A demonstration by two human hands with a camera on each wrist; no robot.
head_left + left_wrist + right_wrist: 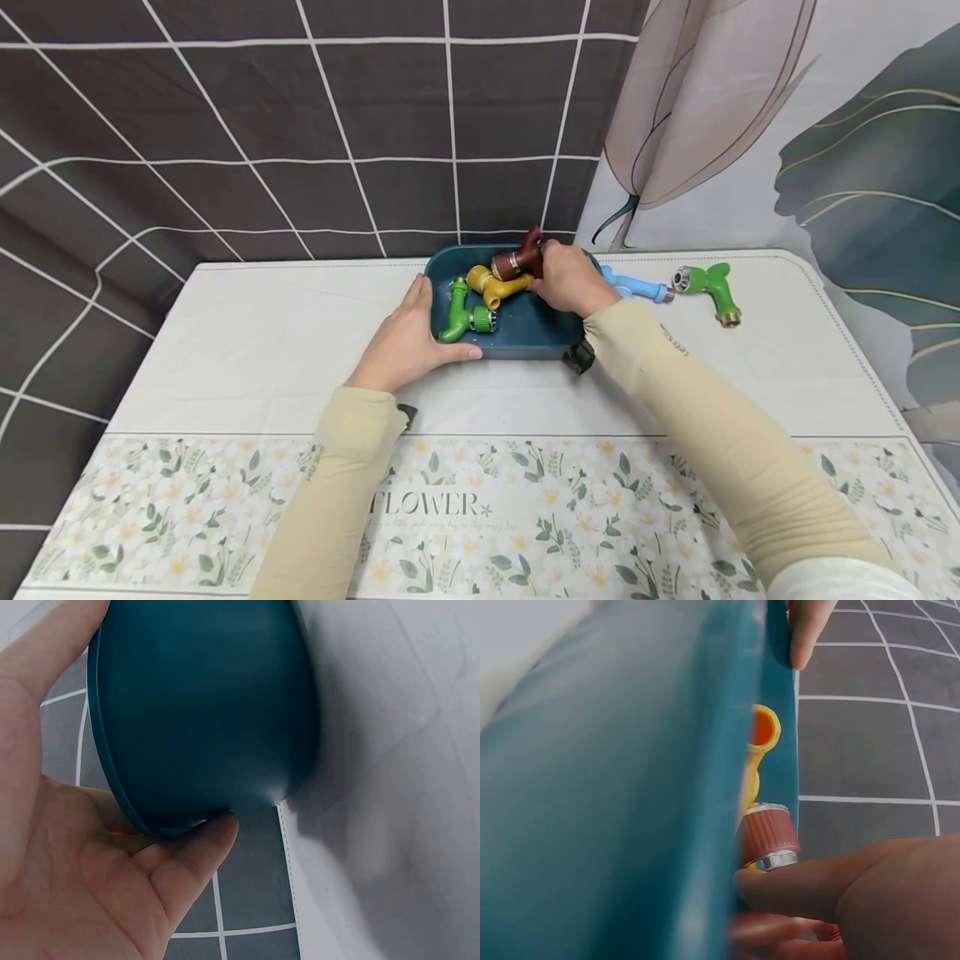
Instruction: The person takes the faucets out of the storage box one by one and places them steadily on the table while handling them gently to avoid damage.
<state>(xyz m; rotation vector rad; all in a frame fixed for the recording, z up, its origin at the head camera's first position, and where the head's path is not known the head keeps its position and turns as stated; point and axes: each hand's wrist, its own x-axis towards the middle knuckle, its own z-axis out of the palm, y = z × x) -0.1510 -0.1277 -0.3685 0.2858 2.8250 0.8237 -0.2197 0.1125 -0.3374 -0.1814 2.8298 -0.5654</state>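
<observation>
Maroon tap just above centre of frame, at back rim of bin, directly left of right hand, which pinches it; long axis roughly sideways, knob toward left. Left hand, farther off, grasps bin's left end, thumb along front rim. Yellow tap just below maroon one, green tap lower left; open room: bin floor, lower right.

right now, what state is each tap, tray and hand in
Teal tray: open side up on the table
Left green tap: lying in the tray
Yellow tap: lying in the tray
Red-brown tap: held, partly covered
Blue tap: lying on the table, partly hidden
Right green tap: lying on the table
Left hand: gripping the tray's left end
Right hand: gripping the red-brown tap
</observation>
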